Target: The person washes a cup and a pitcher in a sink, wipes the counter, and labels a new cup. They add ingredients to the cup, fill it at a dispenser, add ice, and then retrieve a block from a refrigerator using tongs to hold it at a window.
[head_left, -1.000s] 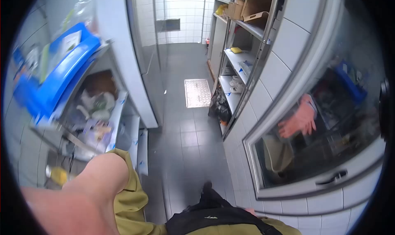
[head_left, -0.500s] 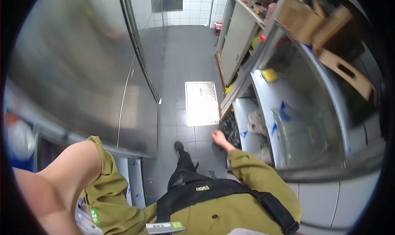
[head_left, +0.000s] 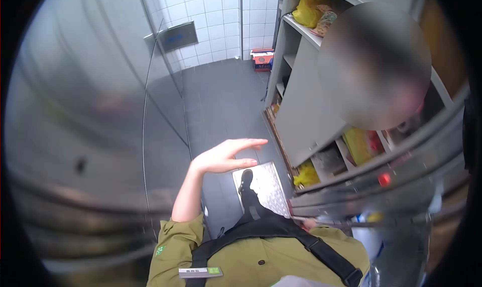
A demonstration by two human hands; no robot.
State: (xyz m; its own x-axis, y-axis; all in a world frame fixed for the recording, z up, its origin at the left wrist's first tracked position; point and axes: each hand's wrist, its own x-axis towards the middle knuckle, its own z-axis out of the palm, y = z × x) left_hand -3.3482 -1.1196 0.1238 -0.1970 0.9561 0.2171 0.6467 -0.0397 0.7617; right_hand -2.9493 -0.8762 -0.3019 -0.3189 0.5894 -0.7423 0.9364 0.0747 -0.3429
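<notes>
On your left stands a tall stainless steel door (head_left: 90, 136), its long vertical handle (head_left: 144, 136) running down the panel near the edge. Past it the wall is white tile (head_left: 211, 21), and a grey tiled floor (head_left: 221, 101) runs down the narrow aisle ahead of you. A ribbed metal floor plate (head_left: 268, 186) lies in the floor just in front of you, and your dark shoe (head_left: 246, 179) is on it.

Your left hand (head_left: 226, 156) is raised in the middle of the aisle, palm down, fingers (head_left: 251, 144) stretched out flat and together, thumb beneath them. It grips nothing and touches nothing; the steel door is the nearest thing, a little to its left.

To the right is a metal shelving rack (head_left: 301, 111) with a yellow bag (head_left: 309, 8) on the upper shelf and a red box (head_left: 262, 60) on the floor at the far end. Your right hand (head_left: 309, 223) shows only as a sliver by the rack's lower rail, so you cannot tell how its fingers are set.
</notes>
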